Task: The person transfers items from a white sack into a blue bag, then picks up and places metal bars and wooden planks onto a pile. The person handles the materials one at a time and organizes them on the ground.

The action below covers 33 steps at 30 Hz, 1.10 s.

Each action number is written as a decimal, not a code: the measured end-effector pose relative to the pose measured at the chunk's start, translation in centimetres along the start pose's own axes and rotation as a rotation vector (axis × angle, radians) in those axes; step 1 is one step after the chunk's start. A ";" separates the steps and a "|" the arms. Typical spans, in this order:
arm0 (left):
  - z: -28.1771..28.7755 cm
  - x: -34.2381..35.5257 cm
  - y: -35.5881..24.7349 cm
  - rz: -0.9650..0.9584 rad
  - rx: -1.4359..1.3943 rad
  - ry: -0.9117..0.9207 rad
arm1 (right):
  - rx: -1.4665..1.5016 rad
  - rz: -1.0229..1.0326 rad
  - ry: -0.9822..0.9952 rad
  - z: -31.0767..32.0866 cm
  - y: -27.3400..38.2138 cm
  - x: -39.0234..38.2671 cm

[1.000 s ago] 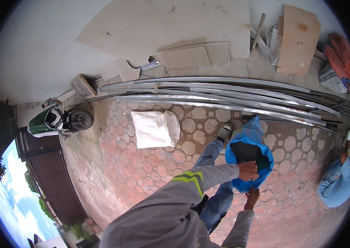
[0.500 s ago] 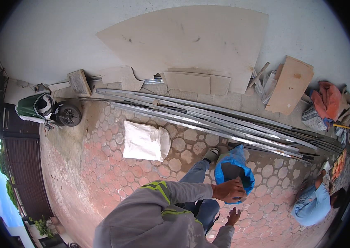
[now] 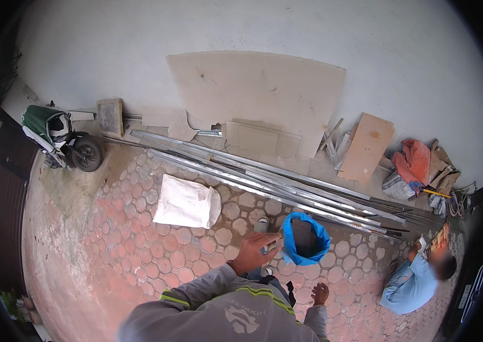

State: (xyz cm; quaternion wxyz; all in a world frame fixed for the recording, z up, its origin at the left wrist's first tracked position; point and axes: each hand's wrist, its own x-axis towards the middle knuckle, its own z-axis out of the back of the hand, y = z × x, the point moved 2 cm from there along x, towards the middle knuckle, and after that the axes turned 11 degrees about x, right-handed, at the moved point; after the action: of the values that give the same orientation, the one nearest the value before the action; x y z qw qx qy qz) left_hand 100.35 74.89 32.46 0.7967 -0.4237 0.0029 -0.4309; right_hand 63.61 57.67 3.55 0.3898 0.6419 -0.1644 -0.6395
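We hold our left hand (image 3: 254, 249) open, fingers spread, beside the blue bag (image 3: 305, 239); our right hand (image 3: 320, 293) hangs loose, empty, below it.

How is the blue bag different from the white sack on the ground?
The blue plastic bag stands upright with its mouth open and dark inside; the flat white woven sack lies closed on its side. The blue bag looks smaller, the white sack wider. The blue bag sits right beside the person's left hand; the white sack lies apart, nearer the parked scooter. Both rest on the reddish paving stones.
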 end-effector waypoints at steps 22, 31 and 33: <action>17.4 -9.8 12.7 0.298 0.137 -0.042 | -0.416 0.206 0.263 -19.2 0.3 -6.8; 25.9 -8.3 22.7 0.266 0.150 -0.086 | -0.509 0.346 0.240 -28.4 -2.0 -14.5; 26.9 -7.9 24.3 0.308 0.203 -0.086 | -0.614 0.310 0.171 -27.0 -3.8 -14.6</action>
State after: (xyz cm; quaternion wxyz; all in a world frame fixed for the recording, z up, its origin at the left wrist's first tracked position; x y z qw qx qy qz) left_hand 121.96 104.99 30.43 0.8913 -0.3538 -0.0098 -0.2833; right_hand 86.27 78.31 7.65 0.6692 0.5134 -0.0267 -0.5365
